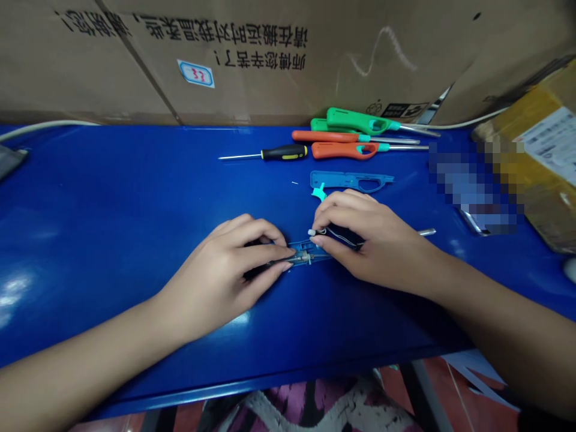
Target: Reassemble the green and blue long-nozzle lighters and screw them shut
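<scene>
My L hand [229,258] is down at the L end of the open blue plastic lighter half-shell [297,246], thumb & fingertips close together on it, so narrow grip, shell held btwn them. Exact contact under the fingers is hidden. The half-shell lies on the glossy blue tabletop [112,192], w/ a small silvery metal fitting [306,257] sitting in it, just R of my L fingertips.

My R hand [373,231] is over the R side of the half-shell; thumb & index pinched on a small white piece [311,232], thin pale wire [335,233] running back under my palm. The white piece is up near the shell's far edge. A silver metal tube end [427,232] pokes out past my R hand, R of the shell.

Beyond the half-shell: turquoise plastic trigger piece [319,191] close to my R fingers, then the loose matching blue plastic half [333,179]. Farther beyond it, black-&-yellow-handled screwdriver [284,153], plus two orange-handled lighters [344,150] & two green-handled lighters [353,120], metal barrels pointing R. Well off to the shell's R: a box w/ yellow tape [517,129]. Behind everything, a big brown cardboard box [252,90].
</scene>
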Available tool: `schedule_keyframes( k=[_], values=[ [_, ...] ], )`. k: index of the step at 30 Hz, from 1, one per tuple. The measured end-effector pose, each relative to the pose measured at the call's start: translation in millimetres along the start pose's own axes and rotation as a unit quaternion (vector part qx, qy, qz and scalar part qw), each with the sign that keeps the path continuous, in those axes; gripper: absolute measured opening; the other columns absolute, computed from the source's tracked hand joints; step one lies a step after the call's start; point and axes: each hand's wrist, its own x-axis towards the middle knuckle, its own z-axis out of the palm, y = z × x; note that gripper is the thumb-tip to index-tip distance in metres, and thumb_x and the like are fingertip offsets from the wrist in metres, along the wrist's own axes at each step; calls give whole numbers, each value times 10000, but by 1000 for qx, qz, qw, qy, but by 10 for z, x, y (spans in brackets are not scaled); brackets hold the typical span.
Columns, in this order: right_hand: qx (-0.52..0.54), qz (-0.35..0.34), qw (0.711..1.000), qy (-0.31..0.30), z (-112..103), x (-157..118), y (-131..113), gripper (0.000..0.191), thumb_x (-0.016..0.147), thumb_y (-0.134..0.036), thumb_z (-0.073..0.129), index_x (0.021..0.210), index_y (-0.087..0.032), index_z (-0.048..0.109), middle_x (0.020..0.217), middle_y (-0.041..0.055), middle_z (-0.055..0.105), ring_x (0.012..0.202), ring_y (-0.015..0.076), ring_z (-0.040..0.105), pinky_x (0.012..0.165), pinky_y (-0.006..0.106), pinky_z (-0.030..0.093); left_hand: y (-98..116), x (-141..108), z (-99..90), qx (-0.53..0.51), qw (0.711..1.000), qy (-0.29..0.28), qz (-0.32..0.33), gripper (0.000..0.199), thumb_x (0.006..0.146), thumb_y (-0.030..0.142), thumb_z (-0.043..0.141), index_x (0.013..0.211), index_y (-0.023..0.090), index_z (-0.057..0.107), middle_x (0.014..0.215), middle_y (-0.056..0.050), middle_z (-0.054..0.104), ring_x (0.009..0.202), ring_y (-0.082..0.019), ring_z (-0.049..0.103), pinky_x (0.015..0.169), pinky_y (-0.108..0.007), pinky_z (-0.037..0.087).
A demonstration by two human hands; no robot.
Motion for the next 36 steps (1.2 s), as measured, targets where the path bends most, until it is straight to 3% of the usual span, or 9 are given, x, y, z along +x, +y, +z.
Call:
schedule_keyframes(
  k=[5,13,21,27,31,36],
  values=[
    [12,35,999,40,36,21,32,25,933,-213,640,912,-204,631,985,51,670,973,204,610,908,357,466,0,9,13,-21,1000,6,-4,189,960,199,636,1114,215,745,1065,-64,676,944,-186,610,854,-347,502],
    [0,40,999,-18,98,7,57,56,953,-227,616,991,-212,653,1040,52,645,1022,216,582,935,391,441,-9,0,18,-10,1000,9,6,194,963,189,627,1114,221,745,1076,-70,685,939,-188,611,858,-357,496],
    [-1,45,999,-20,89,6,11,116,976,-240,577,1066,-208,643,1080,56,641,1072,222,573,977,412,435,-15,-5,28,-1,1000,7,7,220,965,175,609,1137,227,736,1086,-72,678,946,-197,609,865,-384,492],
    [-15,-23,999,-47,-4,-24,-33,274,984,-326,593,1236,-217,594,1226,97,609,1144,247,538,1007,452,429,-68,16,19,-26,1000,15,0,244,945,267,649,1177,225,710,1116,-83,683,1002,-205,635,907,-381,510],
    [-53,-107,991,-57,-20,-35,-81,236,969,-314,621,1182,-212,640,1250,108,591,1146,249,520,1004,449,425,-99,32,-35,5,1000,0,-4,354,868,337,737,1201,227,683,1147,-77,685,1030,-228,632,930,-397,498],
    [-49,-91,993,-55,91,-26,-94,145,962,-282,625,1066,-186,653,1198,100,611,1106,234,541,979,420,428,-130,46,-7,-6,1000,-11,0,323,890,320,722,1188,206,670,1102,-72,718,1013,-221,640,912,-386,500]
  ],
)
